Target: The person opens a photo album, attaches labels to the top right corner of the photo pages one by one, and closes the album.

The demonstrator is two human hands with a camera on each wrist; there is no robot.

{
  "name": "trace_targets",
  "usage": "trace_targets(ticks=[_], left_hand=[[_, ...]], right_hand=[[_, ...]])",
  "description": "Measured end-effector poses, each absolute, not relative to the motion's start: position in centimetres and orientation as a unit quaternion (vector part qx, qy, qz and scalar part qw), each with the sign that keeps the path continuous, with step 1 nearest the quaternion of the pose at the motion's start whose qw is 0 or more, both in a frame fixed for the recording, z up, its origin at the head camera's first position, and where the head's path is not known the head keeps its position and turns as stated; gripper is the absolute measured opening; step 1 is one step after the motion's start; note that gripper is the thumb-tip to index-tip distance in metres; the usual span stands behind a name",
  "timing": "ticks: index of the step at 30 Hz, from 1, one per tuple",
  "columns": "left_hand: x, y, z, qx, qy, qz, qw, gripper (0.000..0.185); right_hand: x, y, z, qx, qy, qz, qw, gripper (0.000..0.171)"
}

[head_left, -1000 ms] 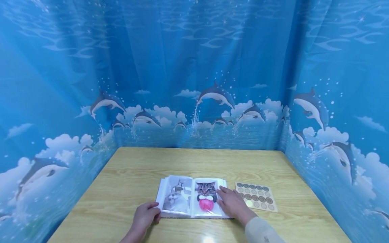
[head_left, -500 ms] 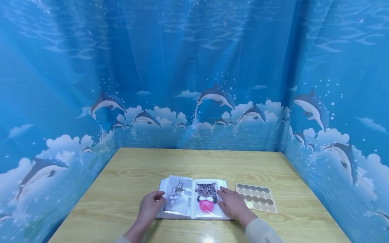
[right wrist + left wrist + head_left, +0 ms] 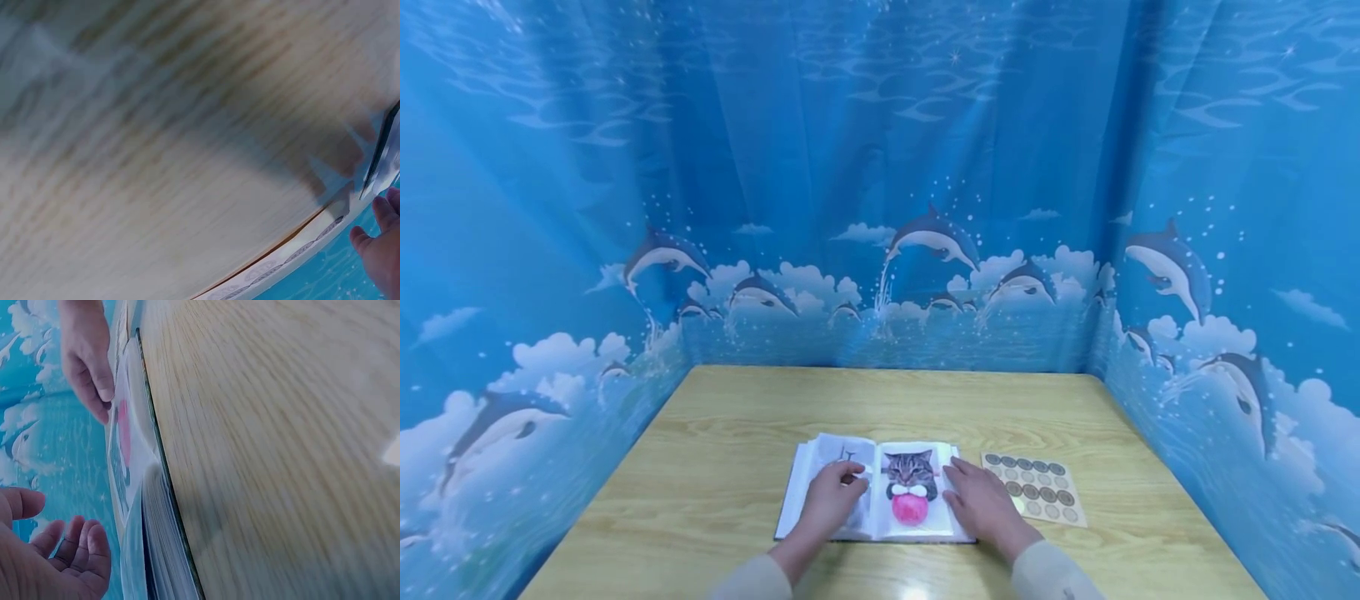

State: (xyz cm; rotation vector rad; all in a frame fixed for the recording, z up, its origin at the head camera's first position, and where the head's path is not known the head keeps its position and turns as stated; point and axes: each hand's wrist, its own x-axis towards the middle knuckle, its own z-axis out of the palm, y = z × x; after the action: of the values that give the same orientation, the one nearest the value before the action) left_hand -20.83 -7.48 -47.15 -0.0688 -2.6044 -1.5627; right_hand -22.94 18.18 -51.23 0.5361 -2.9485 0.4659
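Blue curtains point(image 3: 820, 150) printed with leaping dolphins and white clouds hang behind and to either side of a wood-grain table point(image 3: 752, 404). Between the two hands, a photo book point(image 3: 878, 508) lies spread flat, its thick stack of pages point(image 3: 165, 544) showing beneath the left hand in the left wrist view. Left hand point(image 3: 832, 496): above the left page, partly covering its grey picture point(image 3: 847, 454); fingers loosely bent, thumb well apart from them, nothing held; whether it touches the page cannot be told. Right hand point(image 3: 983, 500): at the outer edge of the right page, fingers extended and thumb spread away, resting by the margin with no hold on the page to be seen. Just inward of the right fingertips is a picture of a striped cat point(image 3: 910, 471) above a pink ball point(image 3: 910, 509). Beyond the right hand, on its outer side, lies a pale sheet point(image 3: 1041, 483) with rows of dark and light circles, partly hidden by that hand. Light sleeves point(image 3: 1051, 573) cover both forearms.
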Motion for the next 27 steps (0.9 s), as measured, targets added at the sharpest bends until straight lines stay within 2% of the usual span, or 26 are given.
trace_targets(ticks=[10,21,27], left_hand=[[-21.8,-3.7,-47.4,-0.064,-0.854,-0.515,0.032,0.03],[-22.4,-0.5,-47.6,-0.062,-0.873,-0.484,0.007,0.037],[-22.9,1.1,-47.7,-0.081,-0.872,-0.483,0.001,0.034]], right_hand=[[-23.0,19.9,-50.9,0.151,-0.971,0.168,0.074,0.043],[-22.5,23.0,-50.5,0.112,-0.971,0.186,0.096,0.047],[-22.3,25.1,-50.6,0.073,-0.975,0.188,0.096,0.047]])
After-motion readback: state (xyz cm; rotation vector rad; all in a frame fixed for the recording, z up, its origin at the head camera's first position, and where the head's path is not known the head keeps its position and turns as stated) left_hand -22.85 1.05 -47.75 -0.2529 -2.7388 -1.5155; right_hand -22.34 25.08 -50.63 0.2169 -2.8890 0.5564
